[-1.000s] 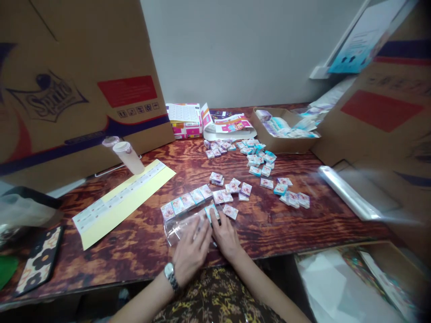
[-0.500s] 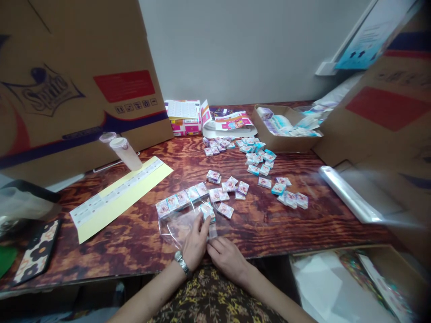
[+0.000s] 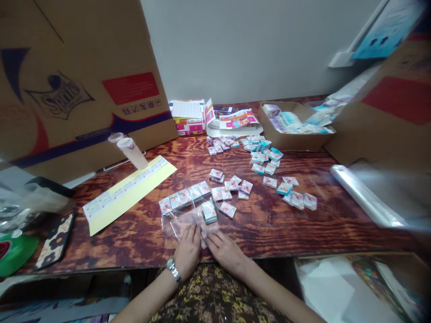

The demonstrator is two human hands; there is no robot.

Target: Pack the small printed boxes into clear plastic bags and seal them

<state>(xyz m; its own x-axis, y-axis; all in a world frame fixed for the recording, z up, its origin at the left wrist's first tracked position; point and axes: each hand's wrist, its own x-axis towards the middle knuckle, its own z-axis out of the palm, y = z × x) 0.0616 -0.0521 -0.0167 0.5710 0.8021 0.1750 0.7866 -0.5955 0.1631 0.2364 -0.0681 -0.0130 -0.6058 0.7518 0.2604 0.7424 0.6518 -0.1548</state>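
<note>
Clear plastic bag point(image 3: 178, 229) is lying at the near edge of the wooden surface point(image 3: 269, 229), directly in front of the person. Left hand point(image 3: 188, 249), wearing a silver wristwatch point(image 3: 173, 271), is resting its fingers on the bag's near part; right hand point(image 3: 227, 253) is bending its fingers at the near right corner. Whether either is gripping the film, I cannot tell. Beyond them, a small stack of blue-edged boxes point(image 3: 209, 211) is sitting at the bag's right side, and a row of small printed boxes point(image 3: 185, 197) is lining its far edge. More such boxes are lying loose to the right and beyond, their lettering too small to read. Farther left, a yellow sheet point(image 3: 134, 202) is carrying a white strip of illegible labels. Behind it, a big cardboard carton point(image 3: 134, 130) is showing "Sprite" in purple, handling symbols and a red panel.
</note>
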